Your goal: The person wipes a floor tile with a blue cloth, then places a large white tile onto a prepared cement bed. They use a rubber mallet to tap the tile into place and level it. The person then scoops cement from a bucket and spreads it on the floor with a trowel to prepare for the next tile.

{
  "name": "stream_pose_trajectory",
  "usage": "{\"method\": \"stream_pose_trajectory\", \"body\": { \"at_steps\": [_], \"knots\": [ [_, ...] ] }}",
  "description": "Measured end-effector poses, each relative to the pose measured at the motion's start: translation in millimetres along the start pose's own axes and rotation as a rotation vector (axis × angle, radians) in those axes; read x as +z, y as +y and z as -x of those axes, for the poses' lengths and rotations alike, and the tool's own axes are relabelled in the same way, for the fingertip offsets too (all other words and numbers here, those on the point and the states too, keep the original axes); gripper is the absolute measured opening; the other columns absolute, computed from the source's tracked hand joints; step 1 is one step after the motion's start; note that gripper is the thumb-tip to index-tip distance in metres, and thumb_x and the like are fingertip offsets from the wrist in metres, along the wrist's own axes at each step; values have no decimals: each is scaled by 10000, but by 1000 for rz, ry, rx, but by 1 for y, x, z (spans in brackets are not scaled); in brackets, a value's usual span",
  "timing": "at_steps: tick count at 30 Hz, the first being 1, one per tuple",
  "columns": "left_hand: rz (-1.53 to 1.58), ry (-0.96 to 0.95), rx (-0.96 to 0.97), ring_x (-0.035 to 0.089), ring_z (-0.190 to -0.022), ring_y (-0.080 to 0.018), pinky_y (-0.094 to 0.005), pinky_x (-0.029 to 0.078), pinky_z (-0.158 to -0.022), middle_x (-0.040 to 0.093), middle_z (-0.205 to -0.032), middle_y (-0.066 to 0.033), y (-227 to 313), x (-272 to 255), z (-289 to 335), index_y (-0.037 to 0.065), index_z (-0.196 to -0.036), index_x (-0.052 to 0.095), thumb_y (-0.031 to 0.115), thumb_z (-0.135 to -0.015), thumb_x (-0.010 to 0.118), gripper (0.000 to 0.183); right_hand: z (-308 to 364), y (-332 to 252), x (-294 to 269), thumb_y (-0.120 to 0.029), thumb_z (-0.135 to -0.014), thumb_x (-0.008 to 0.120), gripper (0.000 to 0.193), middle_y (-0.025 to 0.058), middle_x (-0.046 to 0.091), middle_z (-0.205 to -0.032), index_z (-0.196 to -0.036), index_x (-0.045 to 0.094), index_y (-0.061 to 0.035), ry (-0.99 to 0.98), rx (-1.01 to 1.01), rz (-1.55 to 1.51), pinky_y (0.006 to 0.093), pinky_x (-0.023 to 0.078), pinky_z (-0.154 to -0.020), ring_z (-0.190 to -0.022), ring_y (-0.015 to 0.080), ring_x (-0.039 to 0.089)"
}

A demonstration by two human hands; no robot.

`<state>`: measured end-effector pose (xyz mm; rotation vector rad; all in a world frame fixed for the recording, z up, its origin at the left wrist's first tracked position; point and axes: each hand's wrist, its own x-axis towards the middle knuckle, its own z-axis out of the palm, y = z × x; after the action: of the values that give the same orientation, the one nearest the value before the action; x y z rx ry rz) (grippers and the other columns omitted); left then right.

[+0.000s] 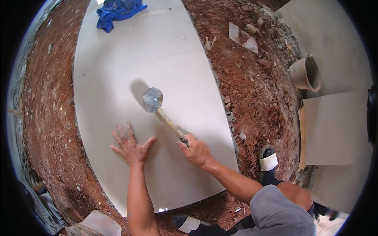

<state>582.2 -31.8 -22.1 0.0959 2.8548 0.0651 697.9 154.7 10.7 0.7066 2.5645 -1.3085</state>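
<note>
Gripping the head-heavy rubber mallet (152,99) low on its wooden handle, the right hand (197,150) is closing firmly while the left hand (132,145) is pressing flat, fingers spread, on the large, stiff, probably brittle tile (157,51)

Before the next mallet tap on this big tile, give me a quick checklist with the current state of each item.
1. Right hand has a closed grip on the mallet handle: ok.
2. Left hand lies flat, fingers spread, on the large pale tile: ok.
3. Left hand is apart from the mallet head: ok, though close.
4. Mallet head is raised above the tile, its shadow showing beside it: ok.
5. Blue cloth lies on the tile's far end, away from the strike spot: ok.
6. Tile sits level and fully bedded on the red soil: cannot tell.
</note>
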Motion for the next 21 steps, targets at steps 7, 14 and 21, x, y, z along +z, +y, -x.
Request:
{"method": "stream_pose_trajectory", "body": {
  "at_steps": [7, 14, 21],
  "knots": [
    [-81, 50, -5, 41, -1457, -317, -674, -5, -1087, 121, -1579, -80, 0, 9, -5, 306, -1499, 237, 811, -623, 587, 1070, -18, 4, -11, -419, -937, 513, 427, 240, 639, -778, -1060, 538, -12, -57, 61, 41, 500, 497, -681, -759, 438, 631],
    [-129, 149, -46, 81, -1455, -310, -664, 41, -1091, 192, -1562, -105, 7, 6, -49, 253, -1495, 270, 773, -758, 465, 922, -21, 6, -11, -385, -929, 532, 365, 254, 630, -763, -1033, 509, -37, -85, 112, 75, 525, 493, -650, -749, 449, 628],
    [-50, 207, -8, 44, -1455, -342, -675, 5, -1083, 133, -1572, -125, 4, 7, -63, 231, -1507, 227, 831, -754, 371, 974, -24, -9, -14, -293, -973, 529, 279, 23, 487, -590, -921, 520, -19, -94, 154, -428, 325, 407, -438, -474, 130, 487]
  ]
}}
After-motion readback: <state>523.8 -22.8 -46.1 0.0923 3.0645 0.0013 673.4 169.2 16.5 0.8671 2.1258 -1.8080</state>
